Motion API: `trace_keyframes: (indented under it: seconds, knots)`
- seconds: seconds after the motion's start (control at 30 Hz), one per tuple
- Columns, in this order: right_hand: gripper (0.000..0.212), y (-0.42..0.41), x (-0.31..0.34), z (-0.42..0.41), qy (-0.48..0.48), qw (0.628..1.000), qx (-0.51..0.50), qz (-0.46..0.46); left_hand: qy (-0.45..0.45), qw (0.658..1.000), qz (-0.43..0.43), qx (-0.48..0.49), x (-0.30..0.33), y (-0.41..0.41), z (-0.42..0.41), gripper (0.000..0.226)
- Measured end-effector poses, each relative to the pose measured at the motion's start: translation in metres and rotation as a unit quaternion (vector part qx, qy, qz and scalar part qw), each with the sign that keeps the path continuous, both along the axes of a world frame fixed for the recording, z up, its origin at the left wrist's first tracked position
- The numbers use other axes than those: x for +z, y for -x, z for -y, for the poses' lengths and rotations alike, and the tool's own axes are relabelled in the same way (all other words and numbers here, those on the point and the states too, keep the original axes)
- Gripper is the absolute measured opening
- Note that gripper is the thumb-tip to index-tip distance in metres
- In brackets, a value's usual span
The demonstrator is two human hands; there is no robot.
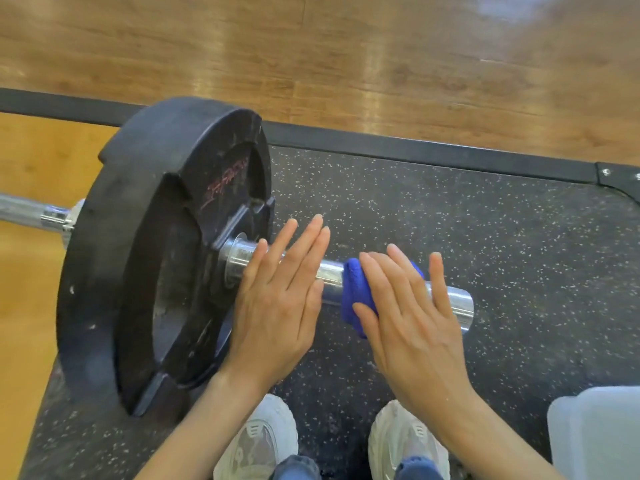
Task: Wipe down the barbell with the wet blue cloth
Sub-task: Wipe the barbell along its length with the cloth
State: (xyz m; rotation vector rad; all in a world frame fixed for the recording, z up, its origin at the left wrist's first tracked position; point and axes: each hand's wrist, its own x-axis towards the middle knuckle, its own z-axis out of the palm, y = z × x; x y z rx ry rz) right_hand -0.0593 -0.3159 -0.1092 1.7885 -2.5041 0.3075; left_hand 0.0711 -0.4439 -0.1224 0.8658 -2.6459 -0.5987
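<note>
Nearest the camera are two pale shoes [258, 441] on the speckled black mat [485, 220], with a whitish container [595, 431] at the lower right. Above them both forearms reach forward to the bar.

The barbell's sleeve [453, 301] lies across the view, its long axis running from the black plate [156, 244] on the left to its free end on the right, raised a little off the mat. The blue cloth [353, 292] is draped over the sleeve about midway along the bare part.

The right hand [412, 317] lies palm down on the cloth, fingers [438, 282] straight and slightly spread, pressing it onto the metal rather than curling round it; the fingertips reach over the far side of the sleeve. The left hand [277, 303] is also flat, fingers straight and together, resting on the sleeve just beside the collar against the plate, holding nothing.

The right hand is the one on the cloth, so the wipe likely turns on sliding it along the sleeve's axis, with bare metal showing either side. The left hand probably steadies the bar against rolling.

Beyond the plate the shaft [24, 211] runs off left; farther off is a black border, then wooden floor [346, 46].
</note>
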Motion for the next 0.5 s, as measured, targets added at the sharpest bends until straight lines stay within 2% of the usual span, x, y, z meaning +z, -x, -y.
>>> trace_keyframes:
  seconds: [0.13,0.23,0.3,0.4,0.5]
  knots:
    - [0.050,0.000,0.004,0.007,0.006,0.998,-0.053,0.030,0.009,1.000,-0.006,0.009,0.001,0.007,0.004,0.052]
    - [0.050,-0.007,-0.001,0.032,0.014,0.999,-0.028,0.016,0.012,1.000,-0.011,0.013,0.001,0.013,0.010,0.051]
    - [0.050,0.009,-0.003,0.020,0.011,1.000,-0.011,-0.002,0.015,1.000,-0.012,0.010,0.002,0.018,0.014,0.051]
    - [0.049,0.017,-0.003,0.005,0.028,0.998,-0.054,-0.010,0.025,0.999,-0.017,0.017,0.003,0.025,0.020,0.050]
    - [0.048,0.002,-0.008,0.039,0.046,0.998,-0.045,-0.001,0.022,0.999,-0.023,0.024,0.001,0.033,0.026,0.050]
